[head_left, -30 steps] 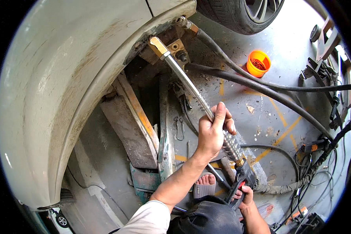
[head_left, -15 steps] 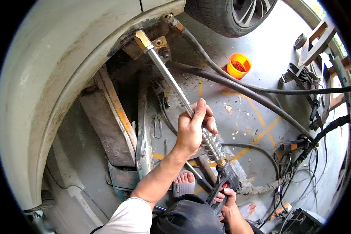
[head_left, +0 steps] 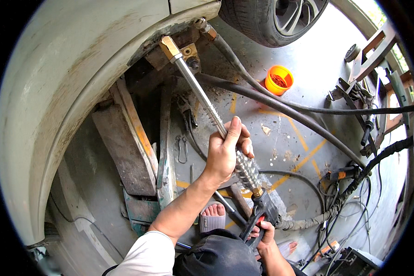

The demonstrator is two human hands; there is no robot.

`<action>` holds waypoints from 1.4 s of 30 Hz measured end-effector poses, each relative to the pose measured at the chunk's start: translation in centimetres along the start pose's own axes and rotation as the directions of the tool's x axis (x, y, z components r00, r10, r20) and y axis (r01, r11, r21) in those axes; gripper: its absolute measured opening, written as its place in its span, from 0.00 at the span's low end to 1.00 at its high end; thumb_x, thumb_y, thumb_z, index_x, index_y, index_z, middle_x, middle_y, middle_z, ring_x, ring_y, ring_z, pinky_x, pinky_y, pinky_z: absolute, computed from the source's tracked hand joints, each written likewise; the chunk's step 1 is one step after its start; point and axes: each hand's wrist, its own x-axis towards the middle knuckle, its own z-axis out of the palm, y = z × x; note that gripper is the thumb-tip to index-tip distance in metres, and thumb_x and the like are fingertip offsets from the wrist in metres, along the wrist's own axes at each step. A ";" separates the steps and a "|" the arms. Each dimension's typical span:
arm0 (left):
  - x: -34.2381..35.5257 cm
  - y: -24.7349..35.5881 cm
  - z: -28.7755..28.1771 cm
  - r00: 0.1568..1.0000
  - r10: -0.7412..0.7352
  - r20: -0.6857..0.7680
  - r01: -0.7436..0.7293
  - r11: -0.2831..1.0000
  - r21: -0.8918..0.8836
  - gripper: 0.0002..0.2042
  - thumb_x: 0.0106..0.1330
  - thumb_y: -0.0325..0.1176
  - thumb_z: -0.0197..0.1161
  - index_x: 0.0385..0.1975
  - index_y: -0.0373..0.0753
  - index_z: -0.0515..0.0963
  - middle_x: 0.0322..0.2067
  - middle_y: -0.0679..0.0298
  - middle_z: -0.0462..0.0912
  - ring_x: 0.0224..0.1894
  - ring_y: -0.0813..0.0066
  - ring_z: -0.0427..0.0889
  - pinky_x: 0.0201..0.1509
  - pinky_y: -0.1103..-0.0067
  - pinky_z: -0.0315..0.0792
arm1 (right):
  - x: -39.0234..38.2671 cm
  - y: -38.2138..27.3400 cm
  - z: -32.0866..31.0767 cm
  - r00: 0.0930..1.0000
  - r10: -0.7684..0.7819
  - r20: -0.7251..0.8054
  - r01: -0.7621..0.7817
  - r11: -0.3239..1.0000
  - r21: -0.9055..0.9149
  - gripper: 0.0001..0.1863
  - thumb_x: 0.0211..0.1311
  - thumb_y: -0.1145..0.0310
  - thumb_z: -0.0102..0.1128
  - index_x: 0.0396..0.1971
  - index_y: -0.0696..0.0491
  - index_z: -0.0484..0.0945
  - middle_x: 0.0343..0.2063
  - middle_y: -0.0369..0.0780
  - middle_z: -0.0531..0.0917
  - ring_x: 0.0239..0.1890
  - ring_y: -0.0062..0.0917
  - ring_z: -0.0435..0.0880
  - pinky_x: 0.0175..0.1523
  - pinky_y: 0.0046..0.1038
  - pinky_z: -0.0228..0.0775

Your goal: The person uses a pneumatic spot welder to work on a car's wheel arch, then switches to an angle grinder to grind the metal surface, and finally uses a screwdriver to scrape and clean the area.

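Head view, left hand (head_left: 223, 154): closed round the long metal tool (head_left: 198, 89), thumb laid along it, just above the ribbed, shiny sleeve (head_left: 246, 171).
Right hand (head_left: 267, 235): lower down, wrapped round the tool's black handle (head_left: 267, 207), close to a red trigger (head_left: 261, 220).
Tool: slanting from the handle near the person's legs up to its brass-coloured tip (head_left: 170, 47), which sits at the scraped lower edge of the pale car body (head_left: 73, 69); firm contact there cannot be told.
Hoses: one thick dark hose (head_left: 232, 57) starts from a fitting beside the tip; another (head_left: 326, 131) runs below it to the right.
Bucket (head_left: 272, 86): orange, on the floor right of the hoses' start, reddish bits inside.
Wheel (head_left: 294, 18): upper edge, above the bucket.
Sandal (head_left: 212, 221): grey, on a foot left of the handle.
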 end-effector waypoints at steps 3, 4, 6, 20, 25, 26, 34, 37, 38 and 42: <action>0.0 0.2 0.0 1.000 -0.004 -0.017 0.004 1.000 -0.008 0.18 0.73 0.48 0.48 0.30 0.37 0.71 0.15 0.64 0.71 0.19 0.74 0.75 0.27 0.78 0.71 | 0.2 -0.1 -0.3 1.000 0.005 -0.004 -0.005 1.000 0.014 0.08 0.51 0.62 0.59 0.26 0.48 0.72 0.18 0.30 0.69 0.21 0.18 0.68 0.38 0.30 0.64; 0.0 0.2 0.2 1.000 0.001 -0.019 -0.001 1.000 -0.008 0.19 0.73 0.48 0.48 0.29 0.37 0.71 0.15 0.65 0.71 0.19 0.75 0.74 0.26 0.79 0.71 | 0.2 -0.2 -0.4 1.000 0.007 -0.012 -0.007 1.000 0.009 0.08 0.51 0.62 0.59 0.26 0.48 0.71 0.18 0.30 0.69 0.21 0.18 0.68 0.38 0.31 0.64; 0.1 0.2 0.4 1.000 0.012 -0.028 -0.012 1.000 -0.006 0.20 0.73 0.49 0.49 0.27 0.37 0.70 0.14 0.66 0.71 0.17 0.78 0.73 0.25 0.82 0.71 | 0.1 -0.3 0.5 0.999 -0.015 -0.051 0.012 0.998 -0.063 0.09 0.51 0.62 0.60 0.26 0.48 0.71 0.19 0.31 0.70 0.21 0.18 0.68 0.37 0.31 0.63; 0.1 0.2 1.2 0.986 0.060 -0.155 -0.048 0.996 0.080 0.22 0.71 0.51 0.49 0.18 0.43 0.65 0.14 0.65 0.69 0.19 0.75 0.73 0.28 0.78 0.71 | 0.5 -0.5 -0.2 0.998 -0.023 0.054 0.021 0.999 0.035 0.10 0.53 0.62 0.59 0.31 0.50 0.74 0.23 0.33 0.72 0.21 0.17 0.69 0.34 0.27 0.60; 0.6 -1.3 1.8 0.990 0.051 -0.133 -0.035 0.992 0.122 0.23 0.72 0.53 0.47 0.19 0.43 0.65 0.14 0.65 0.70 0.19 0.75 0.74 0.28 0.78 0.72 | 0.8 -1.1 -1.6 0.996 -0.001 0.085 0.004 0.999 -0.037 0.11 0.53 0.60 0.59 0.29 0.52 0.73 0.21 0.32 0.71 0.21 0.16 0.69 0.33 0.26 0.60; 0.7 -1.0 1.9 0.989 0.059 -0.133 -0.042 0.991 0.127 0.22 0.72 0.52 0.47 0.19 0.43 0.65 0.15 0.65 0.70 0.19 0.75 0.74 0.28 0.78 0.72 | 0.8 -1.3 -1.3 0.997 -0.003 0.081 0.006 0.999 -0.037 0.11 0.53 0.60 0.59 0.29 0.52 0.73 0.21 0.32 0.71 0.21 0.16 0.69 0.33 0.26 0.60; 1.2 -0.3 1.9 0.989 0.047 -0.141 -0.030 0.992 0.121 0.24 0.72 0.53 0.46 0.17 0.42 0.67 0.14 0.66 0.70 0.20 0.75 0.74 0.28 0.79 0.72 | 1.0 -1.8 -0.7 0.998 -0.023 0.051 0.026 0.999 -0.048 0.10 0.52 0.61 0.59 0.32 0.50 0.74 0.23 0.32 0.72 0.21 0.17 0.69 0.35 0.28 0.61; 1.3 -0.6 1.7 0.990 0.046 -0.136 -0.028 0.991 0.133 0.26 0.72 0.53 0.46 0.16 0.41 0.68 0.14 0.66 0.70 0.19 0.75 0.74 0.27 0.79 0.71 | 0.8 -1.9 -0.8 0.999 -0.016 0.037 0.018 0.997 -0.075 0.10 0.52 0.61 0.59 0.33 0.49 0.74 0.23 0.32 0.72 0.22 0.17 0.69 0.36 0.28 0.61; 1.4 -0.6 1.7 0.990 0.052 -0.132 -0.035 0.990 0.135 0.26 0.72 0.53 0.46 0.16 0.40 0.68 0.14 0.66 0.70 0.19 0.75 0.74 0.27 0.79 0.71 | 0.7 -1.8 -0.8 1.000 -0.014 0.019 0.015 0.998 -0.055 0.11 0.52 0.61 0.59 0.33 0.49 0.74 0.23 0.32 0.72 0.22 0.17 0.69 0.36 0.28 0.61; 1.2 -0.4 1.9 0.990 0.051 -0.134 -0.033 0.990 0.137 0.26 0.72 0.53 0.46 0.16 0.40 0.68 0.14 0.66 0.70 0.19 0.75 0.74 0.27 0.79 0.71 | 0.7 -1.7 -0.7 0.997 -0.010 0.078 0.009 1.000 0.020 0.12 0.51 0.61 0.60 0.33 0.51 0.75 0.24 0.32 0.73 0.22 0.17 0.69 0.36 0.28 0.61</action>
